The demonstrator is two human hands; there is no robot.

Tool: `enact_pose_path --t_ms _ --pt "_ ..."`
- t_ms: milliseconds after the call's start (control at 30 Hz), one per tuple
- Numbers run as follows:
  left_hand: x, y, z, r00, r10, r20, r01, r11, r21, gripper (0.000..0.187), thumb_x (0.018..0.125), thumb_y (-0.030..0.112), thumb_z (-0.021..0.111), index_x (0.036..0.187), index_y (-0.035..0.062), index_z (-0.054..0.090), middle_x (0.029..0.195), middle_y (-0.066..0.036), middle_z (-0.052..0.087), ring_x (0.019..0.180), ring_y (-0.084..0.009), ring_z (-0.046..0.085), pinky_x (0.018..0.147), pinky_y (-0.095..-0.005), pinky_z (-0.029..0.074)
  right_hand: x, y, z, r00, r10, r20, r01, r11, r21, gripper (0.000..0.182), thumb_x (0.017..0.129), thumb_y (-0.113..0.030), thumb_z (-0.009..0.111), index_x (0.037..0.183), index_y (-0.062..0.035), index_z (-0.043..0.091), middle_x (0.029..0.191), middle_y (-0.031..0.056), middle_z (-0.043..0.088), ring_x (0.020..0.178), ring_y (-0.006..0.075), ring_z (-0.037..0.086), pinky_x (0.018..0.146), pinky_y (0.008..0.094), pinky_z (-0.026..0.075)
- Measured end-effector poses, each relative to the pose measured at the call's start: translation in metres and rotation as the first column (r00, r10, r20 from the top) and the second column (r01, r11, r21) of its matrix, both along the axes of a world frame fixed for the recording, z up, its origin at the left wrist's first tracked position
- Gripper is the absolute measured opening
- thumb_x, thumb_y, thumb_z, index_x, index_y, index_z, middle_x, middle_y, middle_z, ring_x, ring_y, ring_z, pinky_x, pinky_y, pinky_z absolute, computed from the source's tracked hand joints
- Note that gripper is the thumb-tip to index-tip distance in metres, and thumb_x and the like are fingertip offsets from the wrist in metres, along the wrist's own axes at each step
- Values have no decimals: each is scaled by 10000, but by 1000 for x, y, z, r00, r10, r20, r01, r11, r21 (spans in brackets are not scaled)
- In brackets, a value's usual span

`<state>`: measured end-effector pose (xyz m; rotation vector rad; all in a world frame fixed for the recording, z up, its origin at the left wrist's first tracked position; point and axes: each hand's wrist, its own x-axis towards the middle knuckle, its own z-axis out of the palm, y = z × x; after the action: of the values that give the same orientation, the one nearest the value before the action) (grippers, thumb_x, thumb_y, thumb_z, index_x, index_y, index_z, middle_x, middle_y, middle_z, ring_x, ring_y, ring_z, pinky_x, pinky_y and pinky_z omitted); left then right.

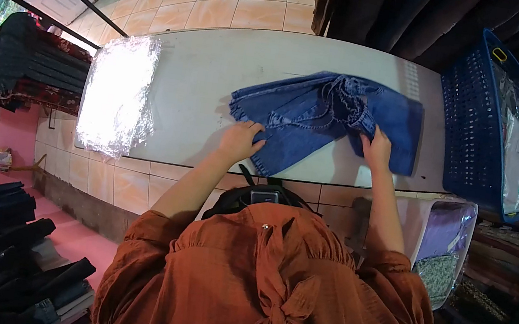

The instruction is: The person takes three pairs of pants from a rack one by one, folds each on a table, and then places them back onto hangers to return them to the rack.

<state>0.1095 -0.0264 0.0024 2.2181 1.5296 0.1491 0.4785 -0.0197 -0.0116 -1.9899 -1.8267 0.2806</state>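
Observation:
Blue denim trousers (302, 145) lie spread and partly bunched on the pale table (199, 72), with the gathered waistband and a drawstring near the middle. My left hand (242, 141) is at the lower left edge of the denim, its fingers bent against the leg hem and the thumb apart. On the right, my right hand (377, 149) grips the waistband edge between thumb and fingers. Part of the fabric beneath each hand is hidden.
Shiny clear plastic bags (118, 94) are stacked at the table's left end. A blue basket (480, 121) with packaged items stands at the right end. Below it is a clear bag of folded clothes (442, 243). Garments hang at the left (32, 64), and folded clothes fill the lower left.

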Motion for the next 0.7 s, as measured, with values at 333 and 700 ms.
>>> enact_pose_path --t_ms 333,700 --pt "-67 -79 19 926 73 370 104 894 -437 429 698 233 747 1068 82 592 743 -70 603 740 -191 601 683 -339 488 -99 -139 1 296 -359 -885 -262 861 -437 191 825 -147 595 933 8 569 811 23 589 720 112 560 663 251 467" --pt "-108 -183 -9 620 445 646 -285 895 -344 878 685 333 759 1314 -26 261 1199 -287 458 1151 -370 453 967 -416 364 -223 -212 2 -42 -419 -907 -542 772 -331 349 823 -150 603 1115 17 513 1016 87 610 891 174 600 799 306 477"
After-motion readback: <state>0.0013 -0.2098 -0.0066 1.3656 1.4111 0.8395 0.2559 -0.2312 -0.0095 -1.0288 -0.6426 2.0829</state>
